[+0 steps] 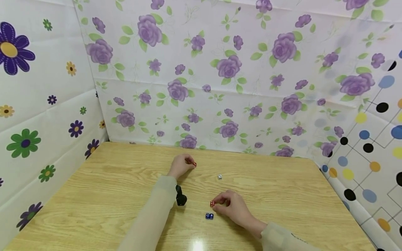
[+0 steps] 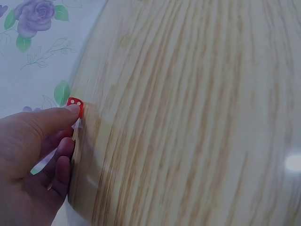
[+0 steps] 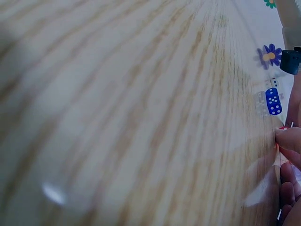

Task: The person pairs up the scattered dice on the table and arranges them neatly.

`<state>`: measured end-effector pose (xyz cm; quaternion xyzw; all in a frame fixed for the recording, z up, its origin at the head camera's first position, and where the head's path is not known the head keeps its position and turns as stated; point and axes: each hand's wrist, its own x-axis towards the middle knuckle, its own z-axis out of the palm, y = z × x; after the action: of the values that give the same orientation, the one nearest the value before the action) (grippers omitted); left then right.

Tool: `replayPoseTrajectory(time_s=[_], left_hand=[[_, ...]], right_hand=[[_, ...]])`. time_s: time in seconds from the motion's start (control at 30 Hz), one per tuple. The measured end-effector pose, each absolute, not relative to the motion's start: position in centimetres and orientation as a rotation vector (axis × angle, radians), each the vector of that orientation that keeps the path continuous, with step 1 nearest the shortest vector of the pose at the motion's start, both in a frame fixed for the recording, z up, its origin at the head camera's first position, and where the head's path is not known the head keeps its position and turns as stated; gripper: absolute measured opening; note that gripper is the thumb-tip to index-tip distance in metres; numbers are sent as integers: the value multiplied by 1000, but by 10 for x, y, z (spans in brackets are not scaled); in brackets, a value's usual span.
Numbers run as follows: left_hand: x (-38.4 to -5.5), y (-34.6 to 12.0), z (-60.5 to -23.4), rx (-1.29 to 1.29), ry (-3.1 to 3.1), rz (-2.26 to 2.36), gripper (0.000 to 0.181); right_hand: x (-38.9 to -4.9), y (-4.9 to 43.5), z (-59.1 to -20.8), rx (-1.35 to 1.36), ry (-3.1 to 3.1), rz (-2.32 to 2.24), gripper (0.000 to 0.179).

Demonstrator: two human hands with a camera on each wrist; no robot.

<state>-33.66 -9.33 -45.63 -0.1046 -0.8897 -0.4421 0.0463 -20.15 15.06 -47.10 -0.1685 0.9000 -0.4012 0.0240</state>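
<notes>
My left hand (image 1: 182,166) reaches far over the table and pinches a red die (image 1: 194,164) between thumb and index finger. In the left wrist view that red die (image 2: 74,101) shows white pips above the thumb tip. Nearer the front, my right hand (image 1: 233,208) pinches a second red die (image 1: 212,203), mostly hidden by the fingers in the right wrist view. Two blue dice (image 1: 209,216) sit side by side just in front of this red die. A white die (image 1: 220,177) rests on the table between the two hands, toward the back.
A light wooden table (image 1: 125,174) lies under both hands. Flowered cloth (image 1: 204,104) hangs behind its back edge, with patterned cloth at either side. A black camera (image 1: 180,198) is strapped to the left wrist, close over the tabletop.
</notes>
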Motion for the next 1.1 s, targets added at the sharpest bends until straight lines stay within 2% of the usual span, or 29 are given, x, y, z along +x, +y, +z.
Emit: replayPoseTrajectory(time_s=[0.47,0.8,1.1], left_hand=[[-337,-98,-451,-369,-2858,-1244,9],[-316,-100,-443,-618,-2928,-1099,9],[-297,-94,-444,-730,-2928,-1058,9]], right_hand=[[-203,149,-470,-523,2790,-1239,10],[-201,149,-470,-519,2787,-1241,9],[-203,149,-471,-502,2793,-1232,9]])
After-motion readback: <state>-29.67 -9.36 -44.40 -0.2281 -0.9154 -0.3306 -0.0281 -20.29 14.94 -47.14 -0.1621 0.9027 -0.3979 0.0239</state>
